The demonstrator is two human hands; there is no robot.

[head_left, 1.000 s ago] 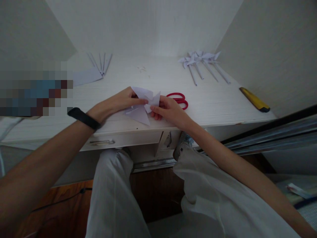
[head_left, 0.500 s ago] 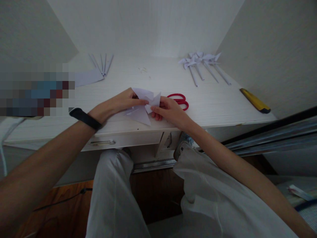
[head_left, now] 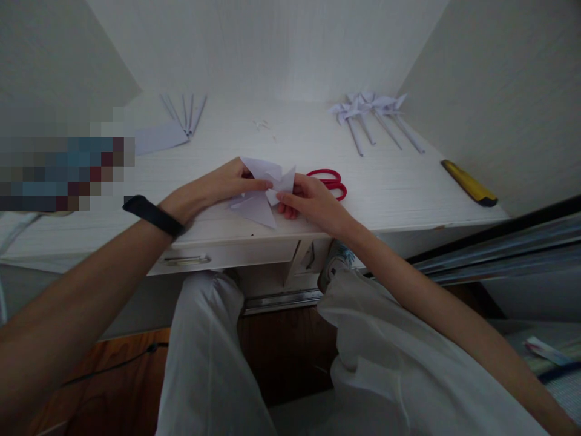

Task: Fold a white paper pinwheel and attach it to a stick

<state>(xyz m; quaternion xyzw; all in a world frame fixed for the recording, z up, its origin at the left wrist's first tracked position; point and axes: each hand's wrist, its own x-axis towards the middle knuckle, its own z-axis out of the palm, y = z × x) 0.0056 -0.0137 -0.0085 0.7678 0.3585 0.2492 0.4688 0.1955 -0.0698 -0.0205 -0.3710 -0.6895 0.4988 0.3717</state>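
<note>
Near the front edge of the white wooden desk (head_left: 385,181), left hand (head_left: 233,180) and right hand (head_left: 315,203) pinch a folded, slit white paper sheet (head_left: 259,206). Red-handled scissors (head_left: 334,183) lie at its three o'clock; farther off, white paper pinwheels (head_left: 367,104) occupy two o'clock, slim white rods (head_left: 198,115) between ten and eleven.
</note>
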